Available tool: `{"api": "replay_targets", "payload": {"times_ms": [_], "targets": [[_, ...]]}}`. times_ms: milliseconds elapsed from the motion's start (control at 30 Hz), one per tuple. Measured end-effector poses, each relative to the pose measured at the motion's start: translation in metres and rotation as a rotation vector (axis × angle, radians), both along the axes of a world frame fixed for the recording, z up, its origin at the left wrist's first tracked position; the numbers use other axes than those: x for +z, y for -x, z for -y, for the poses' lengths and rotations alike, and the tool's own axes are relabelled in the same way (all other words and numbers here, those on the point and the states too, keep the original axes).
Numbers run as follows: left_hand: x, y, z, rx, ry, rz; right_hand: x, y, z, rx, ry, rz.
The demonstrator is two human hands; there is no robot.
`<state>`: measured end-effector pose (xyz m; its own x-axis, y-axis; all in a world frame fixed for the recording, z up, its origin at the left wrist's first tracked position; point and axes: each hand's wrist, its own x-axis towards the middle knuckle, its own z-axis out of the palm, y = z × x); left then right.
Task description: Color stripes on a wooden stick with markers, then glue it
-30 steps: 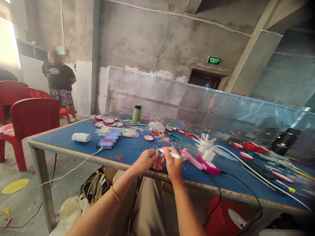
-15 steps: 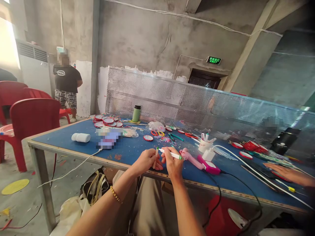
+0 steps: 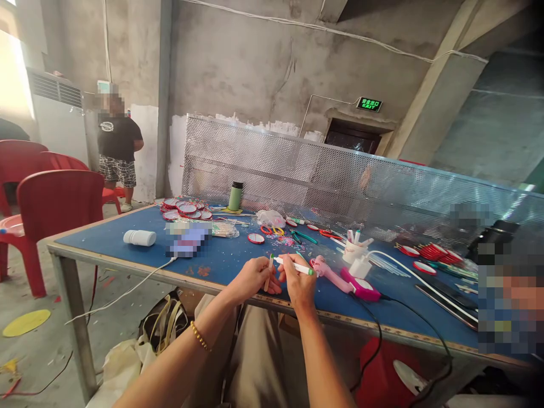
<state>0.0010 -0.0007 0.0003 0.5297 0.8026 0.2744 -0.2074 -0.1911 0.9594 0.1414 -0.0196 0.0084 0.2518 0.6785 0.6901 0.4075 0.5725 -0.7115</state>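
My left hand (image 3: 251, 276) pinches a narrow wooden stick (image 3: 267, 279), held upright just above the table's front edge. The stick's top end looks green. In my right hand (image 3: 301, 286) is a white marker pen (image 3: 302, 268) with a green rear end, fingers closed round it. The pen's tip points left at the green end of the stick; whether they touch is too small to tell. Right of my hands lies a pink hand-held device (image 3: 335, 276) with a magenta part and black cord. A small red-rimmed disc (image 3: 256, 239) lies beyond my hands.
On the blue table (image 3: 106, 231) are a white bottle (image 3: 139, 238), a blurred-out device on a cable, a green flask (image 3: 236, 196), pliers (image 3: 305, 237), stacked red-rimmed discs (image 3: 187, 208) and a cup of pens (image 3: 355, 249). A perforated metal screen (image 3: 263, 164) stands behind. Red chairs (image 3: 63, 204) are left.
My hands, the stick and the marker look unmoved. The person at the far left has shifted slightly right. At the right edge, a blurred-out patch now covers where another person's hand was.
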Motion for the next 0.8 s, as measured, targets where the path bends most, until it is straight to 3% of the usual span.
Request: {"api": "replay_targets", "payload": {"times_ms": [800], "targets": [[0.0007,0.0002,0.0011,-0.006,0.001,0.001,-0.0024,-0.0018,-0.0011,0.002,-0.019,0.000]]}}
